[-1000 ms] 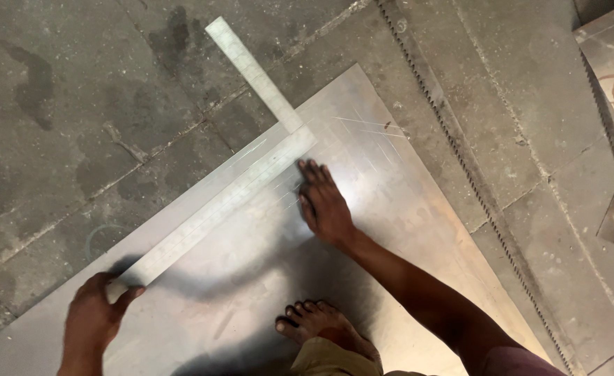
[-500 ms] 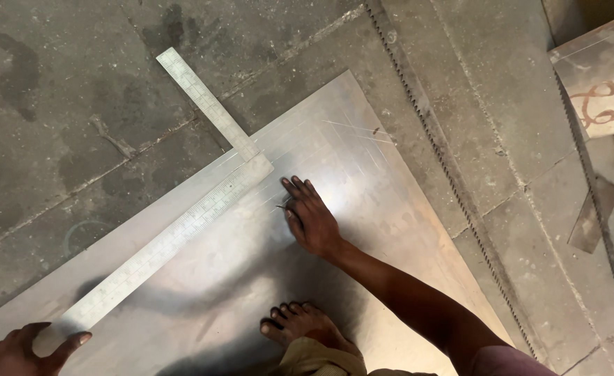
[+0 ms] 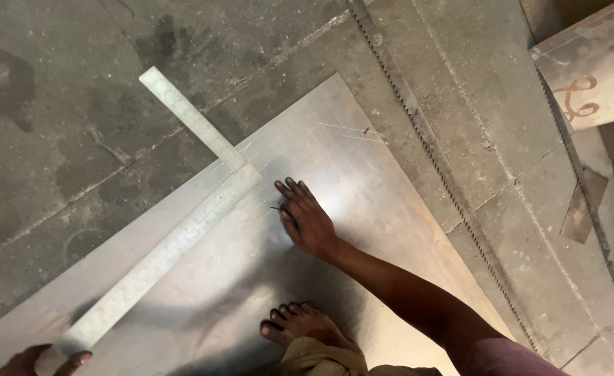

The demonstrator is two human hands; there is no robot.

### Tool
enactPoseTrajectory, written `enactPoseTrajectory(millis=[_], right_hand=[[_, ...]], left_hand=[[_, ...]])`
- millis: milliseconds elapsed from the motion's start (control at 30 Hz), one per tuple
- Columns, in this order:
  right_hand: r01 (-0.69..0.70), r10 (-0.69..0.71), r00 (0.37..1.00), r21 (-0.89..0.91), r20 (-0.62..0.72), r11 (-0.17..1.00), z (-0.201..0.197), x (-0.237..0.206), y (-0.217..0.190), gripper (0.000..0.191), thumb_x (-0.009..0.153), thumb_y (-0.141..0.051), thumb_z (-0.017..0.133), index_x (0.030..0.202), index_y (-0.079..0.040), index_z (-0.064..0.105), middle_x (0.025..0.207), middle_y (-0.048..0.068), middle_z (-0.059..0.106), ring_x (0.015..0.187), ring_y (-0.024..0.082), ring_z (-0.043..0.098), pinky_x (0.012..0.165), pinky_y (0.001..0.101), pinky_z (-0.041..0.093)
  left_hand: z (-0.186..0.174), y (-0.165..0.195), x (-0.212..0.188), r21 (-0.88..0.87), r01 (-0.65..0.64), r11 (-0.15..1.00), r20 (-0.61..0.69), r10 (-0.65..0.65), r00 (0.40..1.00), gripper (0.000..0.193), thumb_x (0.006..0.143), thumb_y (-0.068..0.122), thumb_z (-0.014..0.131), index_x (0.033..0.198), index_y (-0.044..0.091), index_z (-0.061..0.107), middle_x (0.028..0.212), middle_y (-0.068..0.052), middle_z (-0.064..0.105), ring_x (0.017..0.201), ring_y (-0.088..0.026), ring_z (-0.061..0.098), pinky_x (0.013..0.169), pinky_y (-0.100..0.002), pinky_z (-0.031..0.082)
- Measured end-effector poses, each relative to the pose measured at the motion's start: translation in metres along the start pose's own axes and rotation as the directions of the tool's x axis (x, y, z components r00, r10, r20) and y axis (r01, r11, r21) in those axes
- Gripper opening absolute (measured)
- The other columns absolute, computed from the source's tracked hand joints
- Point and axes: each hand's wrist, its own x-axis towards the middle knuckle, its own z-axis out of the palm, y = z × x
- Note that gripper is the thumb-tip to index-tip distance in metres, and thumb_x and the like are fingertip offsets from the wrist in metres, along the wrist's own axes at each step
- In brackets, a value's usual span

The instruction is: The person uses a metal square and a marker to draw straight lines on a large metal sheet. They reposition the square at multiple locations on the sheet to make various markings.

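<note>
While left hand [image 3: 45, 361] grips steel square [image 3: 160, 261] at its end, right hand [image 3: 307, 219] is pressed flat, unclenched, on metal sheet [image 3: 362, 160].

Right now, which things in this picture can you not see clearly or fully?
- Left hand, head view: the bottom edge cuts it off, so its grip on the steel square is unclear.
- Thin dark tool under the right hand: fingers hide most of it.
- Metal sheet: its near part is hidden by the bare foot and arm.
</note>
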Motion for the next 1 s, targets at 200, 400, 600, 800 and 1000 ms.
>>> enactPoseTrajectory(millis=[200, 400, 600, 800, 1000], right_hand=[[0.014, -0.014, 1.000, -0.020, -0.006, 1.000, 0.005, -0.003, 0.005, 0.013, 0.101, -0.008, 0.056, 0.108, 0.001, 0.062, 0.157, 0.023, 0.046, 0.150, 0.042, 0.039, 0.125, 0.0561, 0.029], [0.014, -0.014, 1.000, -0.017, -0.012, 1.000, 0.006, -0.004, 0.006, 0.012, 0.100, -0.008, 0.057, 0.107, 0.001, 0.062, 0.157, 0.023, 0.047, 0.150, 0.042, 0.040, 0.126, 0.0560, 0.029], [0.006, -0.006, 1.000, -0.021, -0.001, 1.000, 0.005, -0.002, 0.004, 0.014, 0.098, -0.008, 0.057, 0.107, 0.001, 0.063, 0.156, 0.023, 0.048, 0.148, 0.043, 0.040, 0.125, 0.0560, 0.028], [-0.015, 0.020, 0.986, 0.033, -0.165, 0.999, -0.005, 0.019, 0.005, 0.018, 0.101, -0.007, 0.055, 0.114, 0.005, 0.059, 0.154, 0.025, 0.050, 0.146, 0.045, 0.044, 0.125, 0.0537, 0.033], [-0.069, 0.042, 0.980, -0.136, -0.195, 0.988, -0.012, 0.066, 0.023, 0.018, 0.099, -0.008, 0.055, 0.110, 0.006, 0.058, 0.153, 0.032, 0.048, 0.142, 0.049, 0.045, 0.122, 0.0588, 0.031]], left_hand=[[0.004, 0.009, -0.003, -0.194, -0.034, 0.980, -0.070, 0.021, 0.997, 0.081, 0.059, 0.048, 0.093, 0.117, -0.004, 0.073, 0.091, -0.020, 0.079, 0.086, -0.033, 0.081, 0.084, -0.047, 0.066], [0.007, 0.008, -0.001, -0.183, -0.040, 0.982, -0.051, 0.031, 0.998, 0.084, 0.057, 0.047, 0.094, 0.119, -0.005, 0.072, 0.095, -0.021, 0.081, 0.090, -0.034, 0.082, 0.086, -0.049, 0.065], [0.005, 0.004, 0.007, -0.044, 0.055, 0.997, 0.044, -0.053, 0.998, 0.091, 0.062, 0.054, 0.095, 0.125, -0.006, 0.069, 0.101, -0.023, 0.075, 0.094, -0.034, 0.084, 0.089, -0.048, 0.069], [-0.010, 0.067, -0.024, -0.036, -0.235, 0.971, -0.340, 0.209, 0.917, 0.062, 0.073, 0.055, 0.079, 0.117, 0.011, 0.075, 0.107, -0.013, 0.074, 0.104, -0.033, 0.071, 0.091, -0.053, 0.057], [-0.064, 0.175, -0.004, 0.041, -0.312, 0.949, -0.378, 0.304, 0.874, 0.064, 0.081, 0.062, 0.072, 0.120, 0.011, 0.073, 0.105, -0.010, 0.072, 0.101, -0.031, 0.067, 0.088, -0.053, 0.047]])
